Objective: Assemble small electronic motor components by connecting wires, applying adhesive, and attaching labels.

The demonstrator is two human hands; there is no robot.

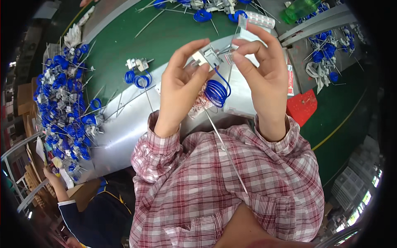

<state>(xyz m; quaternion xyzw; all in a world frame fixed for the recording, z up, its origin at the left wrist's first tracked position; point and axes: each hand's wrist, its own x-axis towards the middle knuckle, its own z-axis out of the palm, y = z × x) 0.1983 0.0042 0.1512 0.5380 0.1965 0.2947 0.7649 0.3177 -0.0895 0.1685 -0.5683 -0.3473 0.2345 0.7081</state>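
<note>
My left hand (182, 78) grips a capillary thermostat (208, 58), a white and metal block with a shaft pointing right, between thumb and fingers. Its blue coiled tube (218, 93) hangs below, and a thin metal rod (225, 151) runs down in front of my plaid shirt. Close to the shaft, my right hand (264, 70) is raised with thumb and fingers bent in a pinch. Something thin and pale, perhaps a small label, shows at these fingertips, too small to make out. Another thermostat (137, 64) with blue coils lies on the bench edge to the left.
A big pile of blue-coiled thermostats (66, 103) fills the left side; more (206, 8) lie at the far side. A white roll (259, 20), a green bottle (302, 10) and a red bin (304, 107) stand rightward. At lower left, another person's arm (58, 184) reaches toward the pile.
</note>
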